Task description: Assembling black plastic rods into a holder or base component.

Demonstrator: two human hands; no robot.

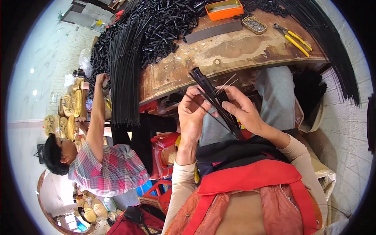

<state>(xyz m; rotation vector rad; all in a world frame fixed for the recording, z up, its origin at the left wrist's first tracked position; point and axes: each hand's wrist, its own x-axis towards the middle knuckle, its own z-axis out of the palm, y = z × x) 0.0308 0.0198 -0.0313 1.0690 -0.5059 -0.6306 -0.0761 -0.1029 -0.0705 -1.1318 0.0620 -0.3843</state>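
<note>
In front of my lap is a bundle of thin black rods (228,119) with a black plastic tube (201,80) slanting up to the left at its top. My right hand (243,109) is closed round the bundle, and a few thin bright wires (231,81) stick up beside its fingers. My left hand (192,115) pinches a thin black rod at the left of the bundle, with thumb and fingers pressed together. The lower end of the bundle reaches down to the dark cloth on my lap.
A worn wooden table (235,47) lies ahead, bearing a heap of black plastic tubes (156,29), long black rods (127,74), yellow-handled pliers (295,41), a dish of small metal parts (254,24), an orange box (224,9) and a grey bar (213,32). A co-worker (105,164) reaches toward the heap at left.
</note>
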